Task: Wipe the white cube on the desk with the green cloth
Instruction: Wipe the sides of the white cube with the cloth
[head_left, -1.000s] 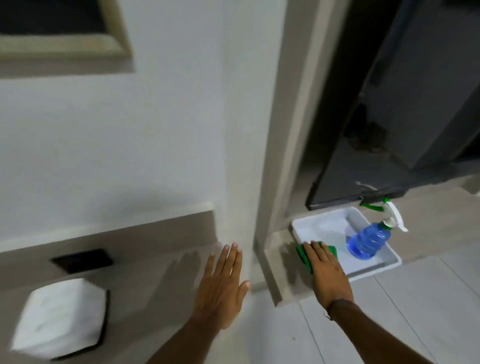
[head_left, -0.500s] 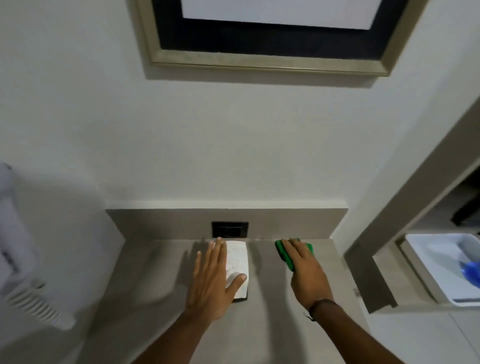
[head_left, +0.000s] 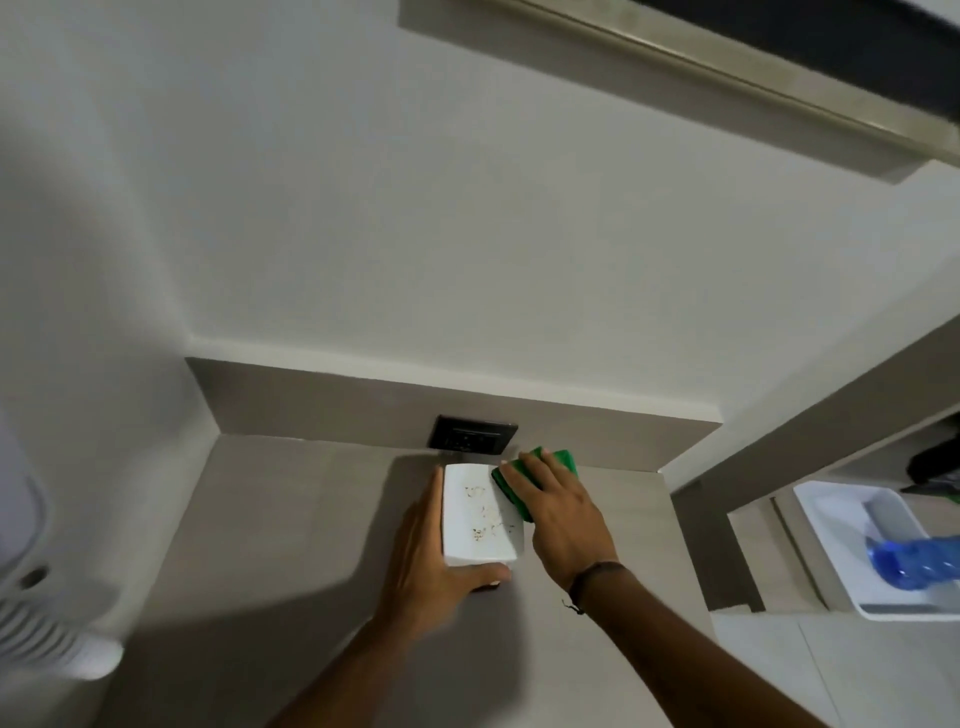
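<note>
The white cube stands on the grey desk near the back wall, with brownish specks on its top face. My left hand grips it, fingers along its left side and thumb under its front edge. My right hand presses the folded green cloth flat against the cube's top right corner. The cloth's far end sticks out past my fingertips; most of it is hidden under my palm.
A black wall socket sits in the low backsplash just behind the cube. To the right, beyond a partition, a white tray holds a blue spray bottle. A white appliance is at the left edge. A framed picture hangs above.
My left hand has closed around the cube's side and front. My right hand carried the green cloth left from the bare desk onto the cube's top. The camera has tilted.
</note>
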